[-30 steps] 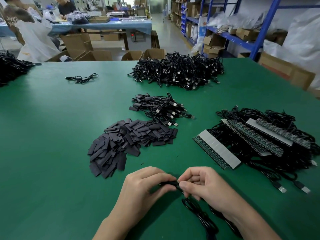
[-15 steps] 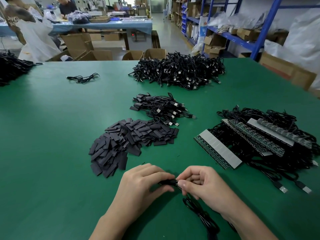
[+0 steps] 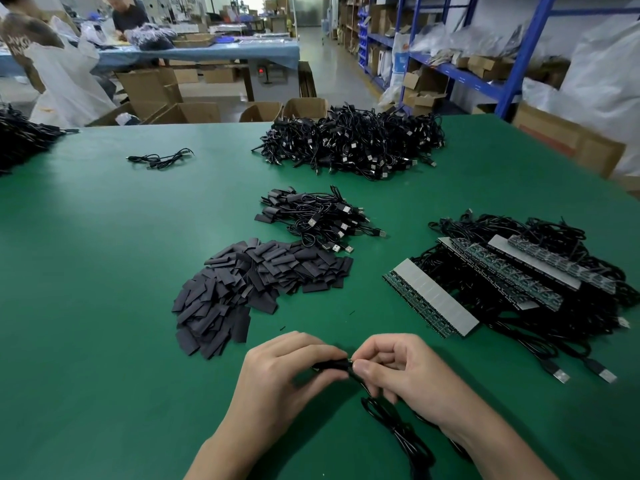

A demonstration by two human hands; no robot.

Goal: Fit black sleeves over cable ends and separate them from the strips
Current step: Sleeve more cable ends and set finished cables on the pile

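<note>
Sleeving step: left hand (image 3: 287, 370) pinches black sleeve (image 3: 330, 364), right hand (image 3: 401, 370) pinches cable (image 3: 398, 431) end at its mouth; next likely needs a straight, aligned push.

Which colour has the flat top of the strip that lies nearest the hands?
Light grey, with a dark edge; the strip shows best in the head view.

We work bare-handed: our left hand (image 3: 284, 372) and right hand (image 3: 401, 368) are uncovered, and both forearms (image 3: 485, 441) run bare to the lower edge of view. The right thumbnail (image 3: 360, 367) is short and plain, with a rounded tip.
</note>
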